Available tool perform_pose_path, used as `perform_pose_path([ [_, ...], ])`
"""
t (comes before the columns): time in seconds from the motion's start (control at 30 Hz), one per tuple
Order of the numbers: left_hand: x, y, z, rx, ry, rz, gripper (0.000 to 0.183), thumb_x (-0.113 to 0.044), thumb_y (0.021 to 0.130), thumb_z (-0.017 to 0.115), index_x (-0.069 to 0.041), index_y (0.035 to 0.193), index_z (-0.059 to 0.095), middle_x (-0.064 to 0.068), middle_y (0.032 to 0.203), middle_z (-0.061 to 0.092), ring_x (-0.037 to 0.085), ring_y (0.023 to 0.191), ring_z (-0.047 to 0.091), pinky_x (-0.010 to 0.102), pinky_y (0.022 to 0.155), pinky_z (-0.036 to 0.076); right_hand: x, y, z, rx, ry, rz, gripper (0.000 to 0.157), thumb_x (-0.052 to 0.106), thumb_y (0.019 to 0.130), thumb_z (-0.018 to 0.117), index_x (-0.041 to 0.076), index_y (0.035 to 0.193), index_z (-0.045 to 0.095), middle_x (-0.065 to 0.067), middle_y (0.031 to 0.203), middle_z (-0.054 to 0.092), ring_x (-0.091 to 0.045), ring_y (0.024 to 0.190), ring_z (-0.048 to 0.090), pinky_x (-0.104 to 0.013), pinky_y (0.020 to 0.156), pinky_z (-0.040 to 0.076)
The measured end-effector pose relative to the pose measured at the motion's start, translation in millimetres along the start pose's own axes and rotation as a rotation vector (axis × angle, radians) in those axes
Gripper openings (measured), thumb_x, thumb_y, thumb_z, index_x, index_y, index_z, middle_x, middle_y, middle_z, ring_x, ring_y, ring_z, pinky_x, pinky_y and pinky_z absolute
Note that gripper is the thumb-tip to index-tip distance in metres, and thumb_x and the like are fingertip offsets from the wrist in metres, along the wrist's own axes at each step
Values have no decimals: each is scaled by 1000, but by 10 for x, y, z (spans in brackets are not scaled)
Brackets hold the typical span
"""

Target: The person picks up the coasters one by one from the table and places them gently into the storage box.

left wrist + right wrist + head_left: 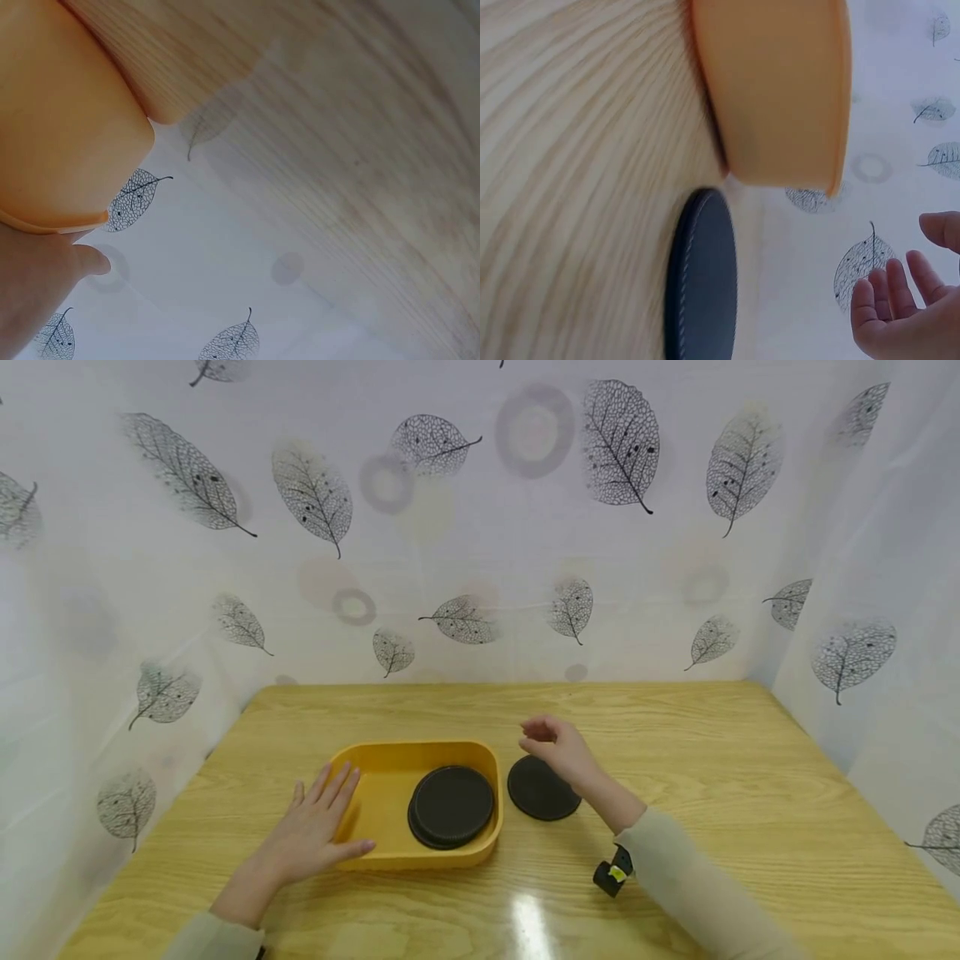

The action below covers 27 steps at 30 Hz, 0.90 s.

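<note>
A yellow rectangular bin (405, 862) with rounded corners stands on the table. My left hand (309, 835) lies over its left end with fingers spread and straight, touching the rim; the left wrist view shows the thumb (91, 260) against the bin's edge. Inside, at the right end, several round black coasters (453, 803) are stacked a little unevenly. Another black coaster (542, 789), with white stitching round its edge in the right wrist view, lies flat just right of the bin. Above that coaster hovers my right hand (562, 752), fingers loosely bent and holding nothing.
The wooden table (697, 777) extends to both sides and behind the bin. A pale curtain (480, 543) with a leaf print hangs along the back and sides. On the right wrist sits a small black camera mount (613, 872).
</note>
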<state>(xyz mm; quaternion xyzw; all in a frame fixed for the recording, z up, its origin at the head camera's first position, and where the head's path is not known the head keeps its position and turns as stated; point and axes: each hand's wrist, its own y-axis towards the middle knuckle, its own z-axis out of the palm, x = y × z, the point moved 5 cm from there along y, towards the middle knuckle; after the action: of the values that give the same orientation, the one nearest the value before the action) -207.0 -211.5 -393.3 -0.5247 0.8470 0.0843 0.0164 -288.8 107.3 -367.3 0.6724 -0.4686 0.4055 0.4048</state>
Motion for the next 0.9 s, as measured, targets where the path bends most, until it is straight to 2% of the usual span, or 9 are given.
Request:
perform_pose_path([
  [0.23,-5,5,3,7,1,0,91,-57,79,51,-1,141,14,21,144,13,37,130,0,66,93,10,-269,-7,-163,8,-104,0,30,10,82,61,-5,107,55,-23,105,55,-30,95,53,-39,78,46],
  [0.53,-11,-3,6,5,-17,2,91,-57,79,52,1,140,17,21,144,14,38,130,2,66,93,9,-463,-76,-343,33,-190,69,36,14,83,61,-5,112,52,-21,110,54,-31,98,52,-39,78,46],
  [0.7,-16,-15,-1,-4,-10,3,90,-56,79,53,3,139,19,21,143,15,39,130,4,66,93,10,-508,-93,-391,51,-241,71,37,15,83,61,-6,113,51,-22,111,53,-34,99,51,-41,78,46],
  [0.9,-8,-9,-1,-2,1,2,91,-56,79,53,2,139,18,21,143,14,39,130,4,66,93,11,-570,-73,-363,147,-311,48,44,19,82,63,-7,116,48,-23,113,50,-36,102,48,-43,80,44],
])
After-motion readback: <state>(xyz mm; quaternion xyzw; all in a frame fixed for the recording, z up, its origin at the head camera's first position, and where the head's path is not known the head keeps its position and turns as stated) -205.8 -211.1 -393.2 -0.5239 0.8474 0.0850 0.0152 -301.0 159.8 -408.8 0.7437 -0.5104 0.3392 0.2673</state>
